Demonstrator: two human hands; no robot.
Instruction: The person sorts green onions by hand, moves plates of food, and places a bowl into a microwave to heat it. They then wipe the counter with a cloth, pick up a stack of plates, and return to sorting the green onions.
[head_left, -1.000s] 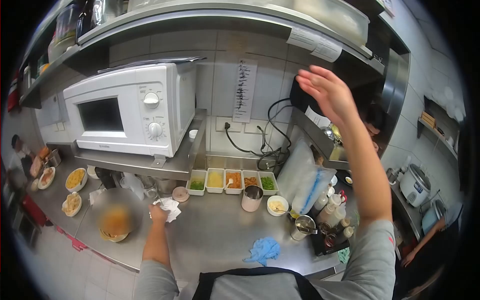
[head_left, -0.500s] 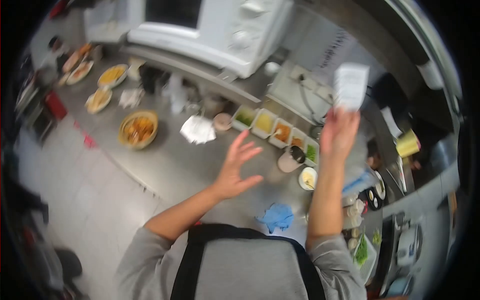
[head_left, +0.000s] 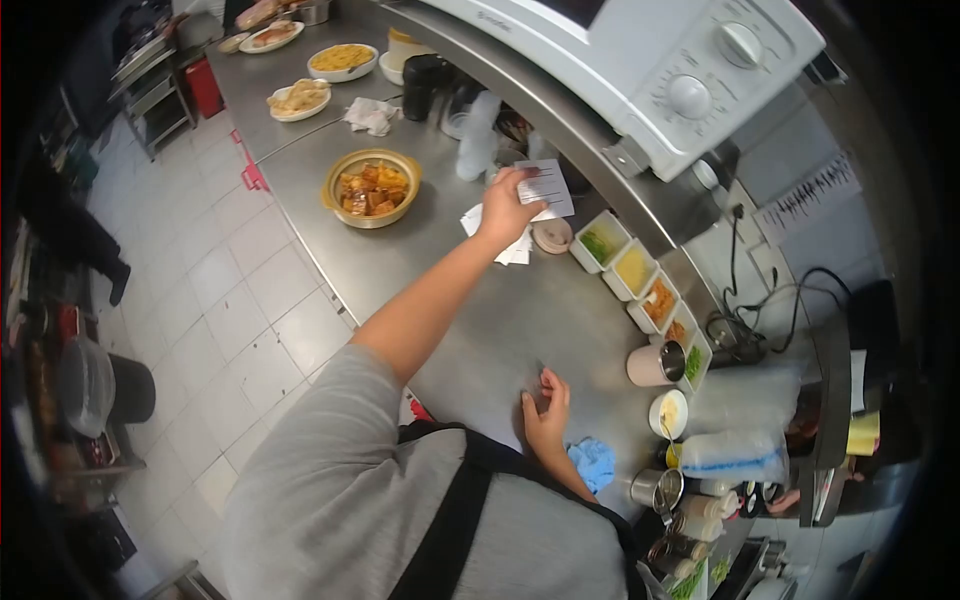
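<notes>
My left hand [head_left: 508, 212] pinches a white paper slip [head_left: 546, 190] with printed lines. It holds the slip above several other white slips [head_left: 512, 250] lying on the steel counter [head_left: 470, 330]. My right hand [head_left: 546, 418] is low over the counter near my apron, its fingers loosely bent and apart, with nothing in it. A crumpled blue cloth [head_left: 592, 464] lies beside the right wrist. Left of the slips stands a tan clay pot [head_left: 333, 197] of browned food chunks. A small round pinkish container [head_left: 552, 236] sits just right of the slips.
White tubs of chopped toppings [head_left: 600, 241] line the counter's back, beside a pink cup [head_left: 652, 364] and a white bowl with a spoon [head_left: 668, 412]. A microwave [head_left: 650, 80] stands on the shelf above. Plates of food [head_left: 343, 62] are at the far left.
The slip was in my raised right hand and is now in my left, over the other slips. My right hand has dropped towards my body. The view has turned left.
</notes>
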